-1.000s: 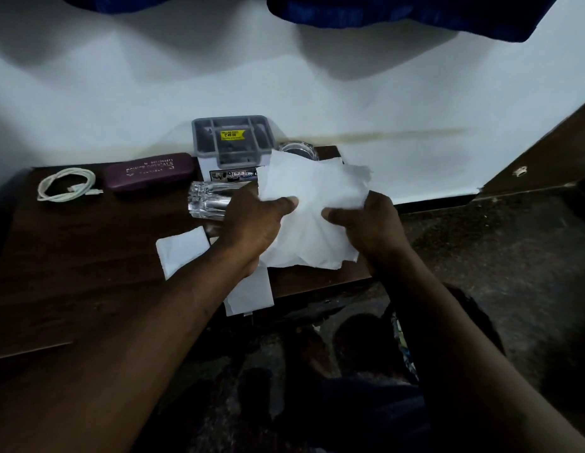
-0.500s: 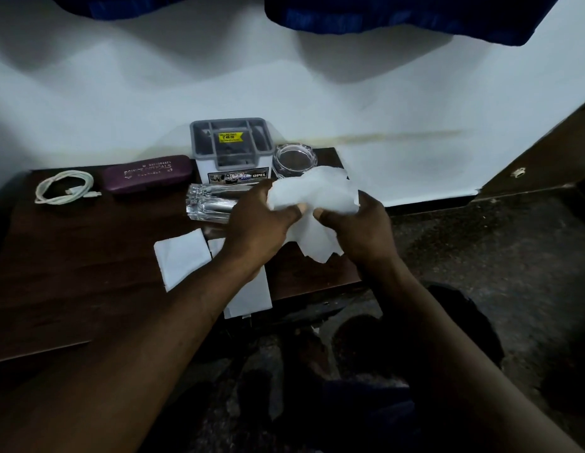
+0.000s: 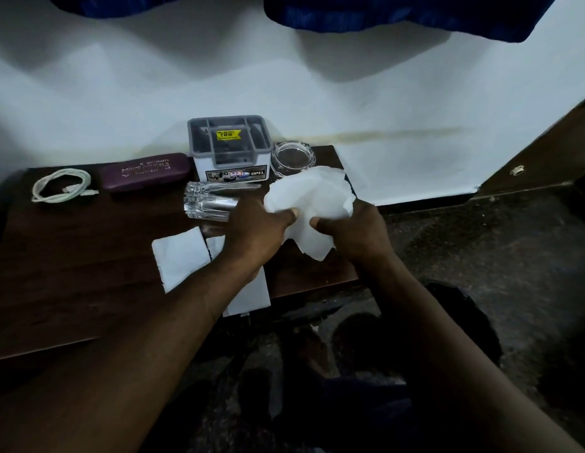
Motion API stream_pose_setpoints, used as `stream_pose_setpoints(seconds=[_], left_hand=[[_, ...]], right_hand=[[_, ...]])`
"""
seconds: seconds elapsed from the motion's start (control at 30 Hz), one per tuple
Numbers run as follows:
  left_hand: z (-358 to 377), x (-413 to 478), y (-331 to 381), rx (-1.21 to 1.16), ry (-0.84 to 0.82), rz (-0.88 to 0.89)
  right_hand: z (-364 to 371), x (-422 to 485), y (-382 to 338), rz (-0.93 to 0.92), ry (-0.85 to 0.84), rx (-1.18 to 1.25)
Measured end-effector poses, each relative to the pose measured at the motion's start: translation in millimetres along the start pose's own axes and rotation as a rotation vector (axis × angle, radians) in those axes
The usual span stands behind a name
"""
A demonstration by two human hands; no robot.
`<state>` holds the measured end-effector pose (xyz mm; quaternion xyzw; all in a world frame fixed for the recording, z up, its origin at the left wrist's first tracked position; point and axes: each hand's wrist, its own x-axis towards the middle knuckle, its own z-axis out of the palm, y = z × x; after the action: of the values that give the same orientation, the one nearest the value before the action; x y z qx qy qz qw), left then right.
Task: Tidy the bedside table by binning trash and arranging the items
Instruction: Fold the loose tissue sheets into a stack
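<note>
Both hands grip one white sheet of paper [image 3: 312,204] above the right part of the dark wooden bedside table [image 3: 72,256]. My left hand [image 3: 256,230] pinches its left side and my right hand [image 3: 353,235] its right side; the sheet is bunched and crumpled between them. Two more white paper pieces lie flat on the table: one [image 3: 180,256] left of my left wrist, another [image 3: 248,292] partly hidden under my left forearm, hanging over the front edge.
A clear glass tumbler [image 3: 206,202] lies on its side behind my left hand. Behind it stand a grey compartment organizer [image 3: 230,147] and a glass ashtray [image 3: 292,156]. A maroon spectacle case [image 3: 144,171] and a coiled white cable [image 3: 62,189] sit at the back left.
The sheet was spread wide between my hands a second ago; my hands have come together and gathered it into a smaller crumpled bunch, uncovering the ashtray behind.
</note>
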<state>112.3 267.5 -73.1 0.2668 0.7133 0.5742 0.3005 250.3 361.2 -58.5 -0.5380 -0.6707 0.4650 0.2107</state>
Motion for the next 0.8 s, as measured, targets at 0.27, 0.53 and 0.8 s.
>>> stream_pose_setpoints(seconds=[0.27, 0.53, 0.8], left_hand=[[-10.6, 5.4, 16.6, -0.226, 0.005, -0.061], [-21.5, 9.4, 24.0, -0.466, -0.073, -0.237], [-24.1, 9.4, 25.8, -0.482, -0.163, -0.388]], right_hand=[[-7.3, 0.5, -8.4, -0.036, 0.061, 0.286], [-8.3, 0.8, -13.1, 0.075, -0.148, 0.499], [-11.3, -1.3, -21.8, 0.113, -0.079, 0.598]])
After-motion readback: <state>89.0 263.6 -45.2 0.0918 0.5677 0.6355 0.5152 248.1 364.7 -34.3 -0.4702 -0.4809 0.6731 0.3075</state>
